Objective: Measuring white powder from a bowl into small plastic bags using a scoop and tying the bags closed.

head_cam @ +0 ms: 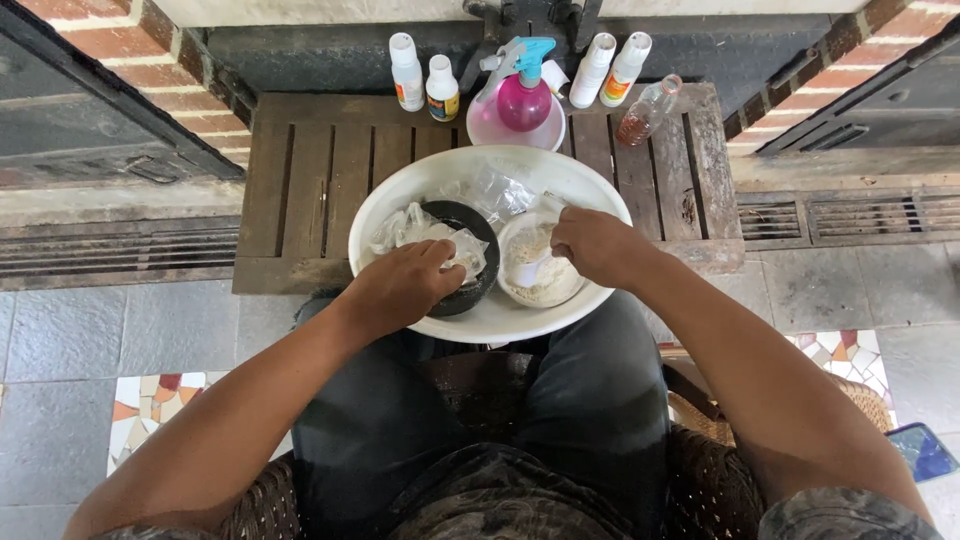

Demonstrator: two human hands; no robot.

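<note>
The left hand (405, 285) is closed on a clear plastic bag (415, 232) that lies over a black bowl (478, 262); the fingers pinch the film at its near edge. The right hand (597, 245) is clamped on a small white scoop (528, 270) whose end dips into pale powder in a white bowl (545, 290). Both bowls sit side by side inside a large white basin (400, 200), which rests on the near edge of a slatted wooden bench (320, 160) and partly over the person's knees.

Handling: the bag appears thin, limp and slippery, so it is best gripped at a bunched fold rather than a flat face. The powder looks light and loose and likely spills with any tilt. The scoop seems rigid and light.

Clearance: the basin rim confines lateral movement. A pink spray bottle (524, 95) in a pink dish, four white bottles (406, 72) and a small clear bottle (648, 112) stand just behind the basin. The bench slats to the left offer more room
</note>
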